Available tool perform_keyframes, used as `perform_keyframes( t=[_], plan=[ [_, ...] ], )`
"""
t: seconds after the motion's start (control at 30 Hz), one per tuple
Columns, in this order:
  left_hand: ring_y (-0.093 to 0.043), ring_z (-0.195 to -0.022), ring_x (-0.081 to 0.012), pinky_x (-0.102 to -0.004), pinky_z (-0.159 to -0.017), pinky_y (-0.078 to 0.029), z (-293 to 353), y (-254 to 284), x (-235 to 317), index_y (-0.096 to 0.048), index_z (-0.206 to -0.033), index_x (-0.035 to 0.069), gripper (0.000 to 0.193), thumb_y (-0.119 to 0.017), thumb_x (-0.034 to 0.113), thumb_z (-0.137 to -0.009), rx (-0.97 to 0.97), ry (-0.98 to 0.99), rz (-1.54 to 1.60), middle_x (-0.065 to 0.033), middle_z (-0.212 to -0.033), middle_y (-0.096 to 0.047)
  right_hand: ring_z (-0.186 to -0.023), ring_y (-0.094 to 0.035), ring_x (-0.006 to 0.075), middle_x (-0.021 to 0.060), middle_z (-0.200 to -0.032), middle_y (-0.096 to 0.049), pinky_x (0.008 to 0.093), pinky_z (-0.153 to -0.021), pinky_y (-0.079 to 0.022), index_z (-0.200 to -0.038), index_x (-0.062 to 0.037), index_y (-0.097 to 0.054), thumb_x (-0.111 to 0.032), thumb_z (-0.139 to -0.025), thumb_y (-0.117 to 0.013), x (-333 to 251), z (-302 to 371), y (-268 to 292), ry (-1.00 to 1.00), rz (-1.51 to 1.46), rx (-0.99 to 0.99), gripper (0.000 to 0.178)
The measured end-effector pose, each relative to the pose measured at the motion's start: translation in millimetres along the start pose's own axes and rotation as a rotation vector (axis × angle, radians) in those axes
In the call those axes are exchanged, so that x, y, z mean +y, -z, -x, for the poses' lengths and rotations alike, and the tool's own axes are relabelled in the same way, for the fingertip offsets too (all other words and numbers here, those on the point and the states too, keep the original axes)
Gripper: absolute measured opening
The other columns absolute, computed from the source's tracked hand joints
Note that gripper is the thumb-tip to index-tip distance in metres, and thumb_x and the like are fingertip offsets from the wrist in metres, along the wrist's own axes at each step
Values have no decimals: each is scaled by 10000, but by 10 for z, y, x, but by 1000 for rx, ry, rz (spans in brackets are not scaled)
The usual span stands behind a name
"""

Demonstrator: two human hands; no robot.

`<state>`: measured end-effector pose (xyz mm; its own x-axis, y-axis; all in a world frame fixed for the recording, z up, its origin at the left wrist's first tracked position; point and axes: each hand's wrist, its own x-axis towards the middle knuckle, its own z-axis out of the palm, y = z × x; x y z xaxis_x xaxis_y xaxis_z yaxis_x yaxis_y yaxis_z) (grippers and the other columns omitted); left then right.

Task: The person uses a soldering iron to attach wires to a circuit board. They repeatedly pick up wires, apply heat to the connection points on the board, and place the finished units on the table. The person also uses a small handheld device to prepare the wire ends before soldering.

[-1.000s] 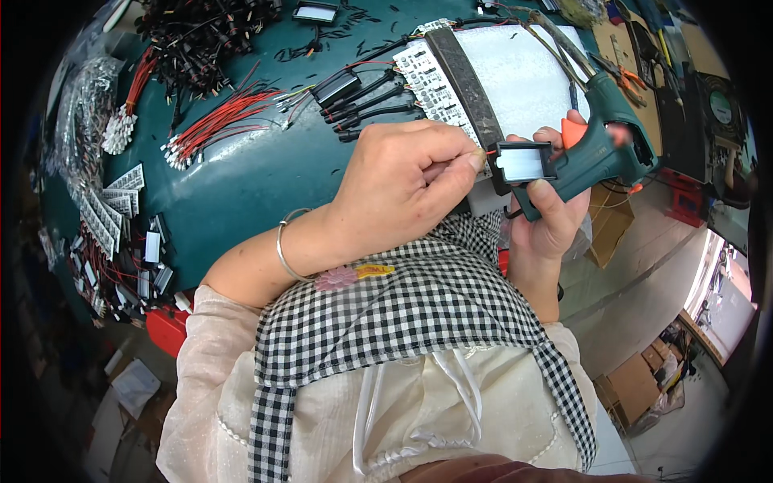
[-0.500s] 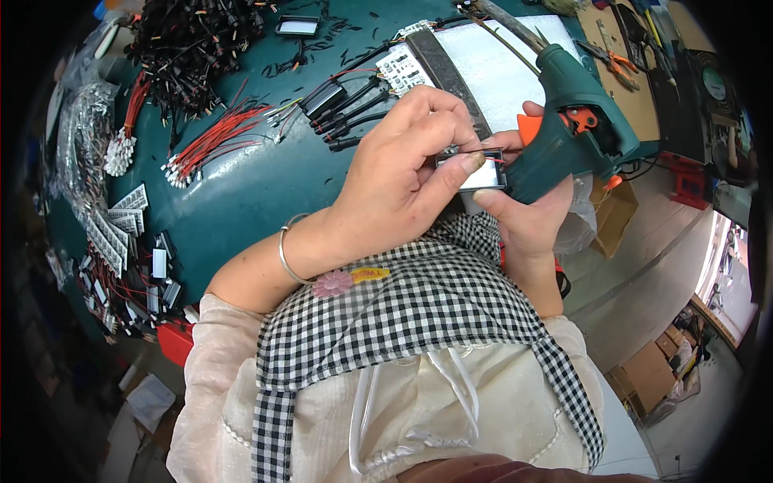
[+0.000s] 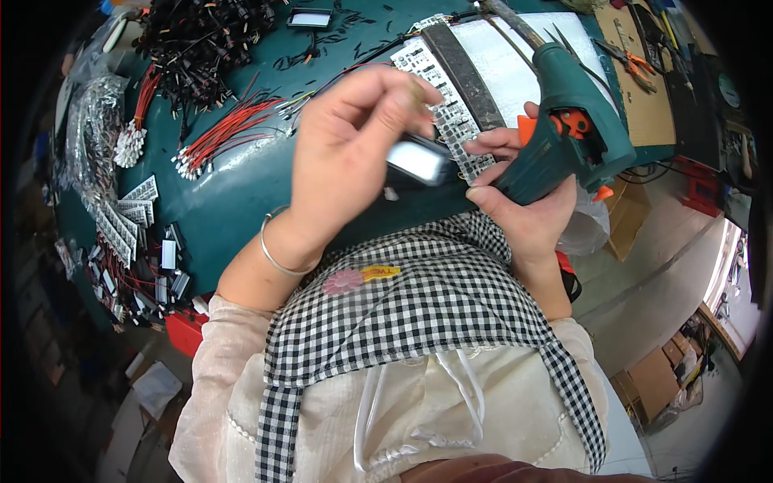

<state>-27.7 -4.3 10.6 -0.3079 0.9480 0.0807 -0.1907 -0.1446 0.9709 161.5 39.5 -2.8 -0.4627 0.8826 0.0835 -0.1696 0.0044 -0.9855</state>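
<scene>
My left hand (image 3: 342,145) is raised over the table, its thumb and fingers pinched together. Just below its fingertips is a small black rectangular case (image 3: 416,161) with a pale face, blurred by motion; a bit of red wire seems to run between them, but the exact hold is smeared. My right hand (image 3: 535,209) is wrapped around the handle of a green glue gun (image 3: 523,173) with an orange trigger. Its thumb and fingertips stick out past the handle, near a strip of white circuit boards (image 3: 439,88), with nothing between them.
A dark bar (image 3: 463,76) lies beside the boards on a white sheet (image 3: 507,68). Left on the green table (image 3: 217,217) are red wires (image 3: 229,133), black cables (image 3: 201,48) and bagged parts (image 3: 97,137). Orange-handled pliers (image 3: 632,64) lie at the right.
My left hand has moved left and up, away from my right hand, and the black case has left my right fingertips with it. My right hand still holds the glue gun.
</scene>
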Motion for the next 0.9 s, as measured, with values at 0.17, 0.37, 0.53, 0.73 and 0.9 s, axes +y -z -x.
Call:
perform_keyframes(
  t=[0.17,0.37,0.53,0.73,0.9],
  plan=[
    [-640,-688,-144,-267,-644,-500,-199,346,-207,-699,-959,11,149,-617,121,-901,34,-71,-659,-83,-765,-681,-893,-679,281,229,-1045,-621,291,-677,-572,-1384,65,-308,52,-678,-768,-29,16,43,-34,20,80,842],
    [-648,-626,-179,-299,-589,-497,-310,387,-401,-698,-898,25,114,-680,117,-832,-54,-5,-1066,-91,-779,-694,-850,-682,258,215,-1013,-630,320,-758,-558,-1379,66,-336,123,-655,-728,-73,92,151,-91,-42,92,826],
    [-635,-564,-219,-322,-559,-497,-328,376,-502,-704,-847,54,131,-699,178,-806,-2,-112,-1128,-91,-676,-672,-591,-617,185,136,-794,-618,258,-531,-499,-1355,91,-332,-186,-695,-837,-135,176,236,-143,34,94,876],
    [-660,-596,-253,-339,-575,-517,-403,332,-573,-718,-830,76,126,-671,185,-787,-13,-120,-1208,-102,-677,-673,-476,-539,150,100,-661,-566,233,-456,-430,-1310,136,-363,-296,-718,-828,-187,294,291,-184,68,76,867],
    [-634,-608,-370,-460,-584,-515,-415,296,-552,-691,-716,48,116,-630,145,-738,24,-118,-1183,-188,-632,-634,-476,-527,144,86,-656,-537,237,-458,-427,-1293,150,-371,-295,-744,-810,-180,318,247,-238,63,27,831]
  ],
)
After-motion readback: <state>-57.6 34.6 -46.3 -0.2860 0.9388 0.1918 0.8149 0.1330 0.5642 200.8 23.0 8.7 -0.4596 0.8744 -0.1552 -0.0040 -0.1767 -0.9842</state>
